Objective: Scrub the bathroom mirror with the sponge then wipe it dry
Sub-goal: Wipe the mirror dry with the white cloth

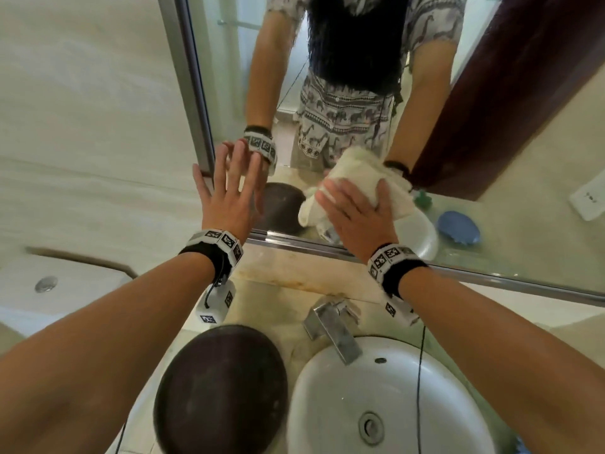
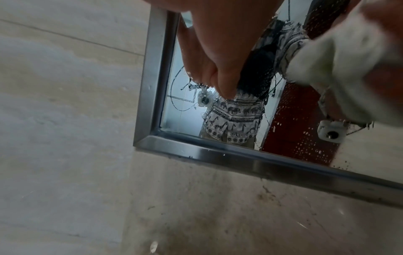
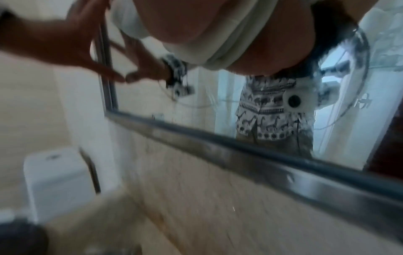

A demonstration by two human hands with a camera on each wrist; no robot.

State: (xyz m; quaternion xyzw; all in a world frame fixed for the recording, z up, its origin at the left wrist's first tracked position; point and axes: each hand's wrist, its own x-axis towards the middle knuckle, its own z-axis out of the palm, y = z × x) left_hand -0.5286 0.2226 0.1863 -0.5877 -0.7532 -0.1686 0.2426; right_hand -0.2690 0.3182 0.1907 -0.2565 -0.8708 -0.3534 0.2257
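Note:
The bathroom mirror [image 1: 330, 126] has a metal frame [image 1: 196, 93] and hangs above the sink. My left hand [image 1: 229, 185] lies flat on its lower left corner, fingers spread and straight. My right hand [image 1: 353, 211] presses a white cloth [image 1: 357, 172] against the glass near the bottom edge, fingers spread over it. In the left wrist view the left hand [image 2: 218, 60] touches the mirror [image 2: 185, 112], which is speckled with droplets, beside the cloth [image 2: 340, 69]. In the blurred right wrist view the cloth [image 3: 220, 43] is bunched under my right hand [image 3: 185, 22]. I see no sponge directly.
Below the mirror are a white sink [image 1: 327, 388] and a metal faucet [image 1: 334, 326]. A dark round object [image 1: 222, 388] sits left of the sink, and a toilet tank [image 1: 65, 283] is further left. A blue rounded thing [image 1: 458, 228] shows in the reflection at right.

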